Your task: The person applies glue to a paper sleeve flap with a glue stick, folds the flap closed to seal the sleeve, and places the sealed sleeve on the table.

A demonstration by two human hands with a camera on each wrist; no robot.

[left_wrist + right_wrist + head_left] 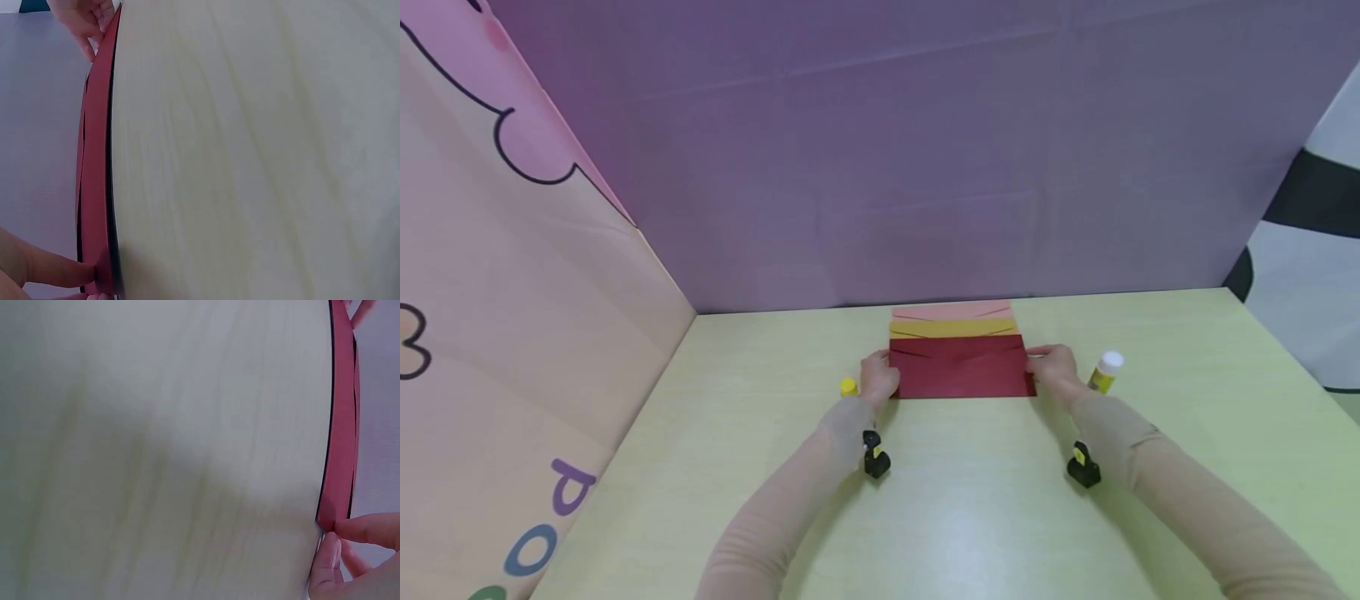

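Note:
A dark red envelope (958, 371) lies at the front of an overlapping row, in front of a yellow envelope (951, 328) and a pink envelope (952, 311). My left hand (878, 379) pinches the red envelope's left edge; in the left wrist view a finger (69, 272) presses on its face. At the opposite edge, my right hand (1054, 367) pinches it between thumb and index finger (369, 530), near a corner. Both wrist views show the red envelope from a low angle, its flap slightly lifted. Most of the yellow and pink envelopes is covered.
Right of my right hand is a yellow glue stick (1107, 371) with a white cap, partly behind the wrist. A yellow-capped item (848, 387) stands beside my left hand, mostly hidden. The pale wooden table (958, 517) ends at a purple backdrop (925, 167).

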